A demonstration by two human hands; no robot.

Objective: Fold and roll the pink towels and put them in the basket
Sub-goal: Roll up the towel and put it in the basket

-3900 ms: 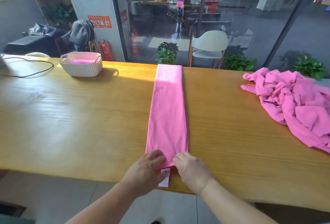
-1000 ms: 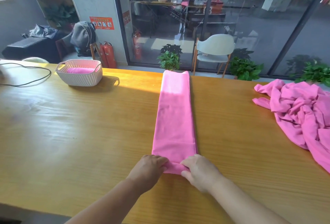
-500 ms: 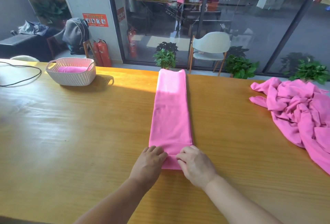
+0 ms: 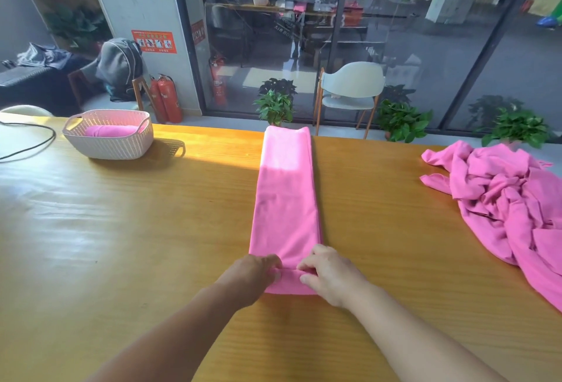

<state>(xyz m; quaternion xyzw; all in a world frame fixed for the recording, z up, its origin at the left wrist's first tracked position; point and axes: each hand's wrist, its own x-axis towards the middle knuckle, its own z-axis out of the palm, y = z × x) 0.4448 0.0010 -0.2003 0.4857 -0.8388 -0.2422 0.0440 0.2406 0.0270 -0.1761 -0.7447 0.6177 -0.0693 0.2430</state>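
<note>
A: Where's the towel being worked?

B: The folded pink towel [image 4: 286,199] lies as a long narrow strip down the middle of the wooden table [image 4: 121,244], its far end reaching the table's far edge. The near end is turned over into a small roll, well in from the near edge.

A: And the hands?

B: The left hand [image 4: 252,278] and the right hand [image 4: 330,275] sit side by side on that roll, fingers curled over it and pinching the fabric, one at each side.

A: Room to move?

B: Bare wood runs along both long sides of the strip.

A: What else is on the table?

B: A white woven basket [image 4: 91,141] stands at the far left with a rolled pink towel [image 4: 111,130] inside, well apart from the strip. A black cable [image 4: 33,146] loops beside it. At the right, a crumpled heap of pink towels [image 4: 504,199] spreads to the table's right side, apart from the strip.

A: Beyond the table?

B: A pale chair [image 4: 352,89], potted plants [image 4: 275,106] and red fire extinguishers [image 4: 165,98] along the glass wall.
</note>
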